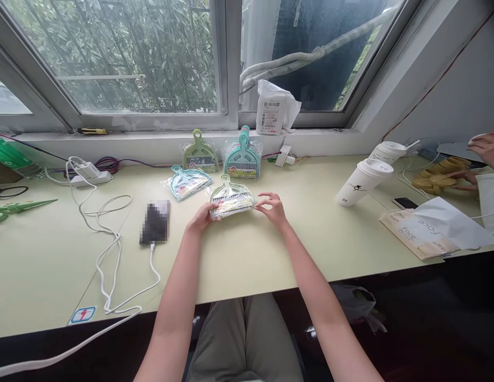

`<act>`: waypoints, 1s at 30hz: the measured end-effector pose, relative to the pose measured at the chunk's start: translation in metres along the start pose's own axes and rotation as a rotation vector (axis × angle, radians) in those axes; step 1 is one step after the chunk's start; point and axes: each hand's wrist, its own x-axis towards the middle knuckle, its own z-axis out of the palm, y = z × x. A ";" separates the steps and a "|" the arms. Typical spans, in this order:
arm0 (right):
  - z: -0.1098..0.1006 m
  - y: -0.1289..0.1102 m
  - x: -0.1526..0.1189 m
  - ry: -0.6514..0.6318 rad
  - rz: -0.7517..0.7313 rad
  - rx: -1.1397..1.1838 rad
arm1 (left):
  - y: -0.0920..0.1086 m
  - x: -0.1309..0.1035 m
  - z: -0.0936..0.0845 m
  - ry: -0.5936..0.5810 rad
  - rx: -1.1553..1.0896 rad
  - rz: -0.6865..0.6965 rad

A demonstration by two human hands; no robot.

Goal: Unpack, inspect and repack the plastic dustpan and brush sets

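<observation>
One wrapped green dustpan set (pixel 233 201), mid-table: the left hand (pixel 202 216) grips its left edge, the right hand (pixel 274 209) pinches its right corner. Just beyond, left, lies a blue set (pixel 189 182); farther stand an upright green set (pixel 199 158) and turquoise stack (pixel 242 158). Left, phone (pixel 154 224); right, two white cups (pixel 360 183).

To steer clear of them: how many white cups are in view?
2. The nearer white cup is on the table, to the right of the right hand; the other cup is just behind it, partly hidden. More could be hidden behind them.
</observation>
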 end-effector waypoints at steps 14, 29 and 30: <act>0.009 0.011 -0.002 0.146 0.422 0.384 | -0.007 -0.007 0.009 -0.388 0.297 -0.020; 0.015 0.026 -0.004 0.135 0.736 0.762 | -0.012 -0.006 0.033 -0.236 0.563 0.523; 0.016 0.026 -0.004 0.122 0.726 0.759 | -0.016 -0.002 0.036 -0.156 0.601 0.558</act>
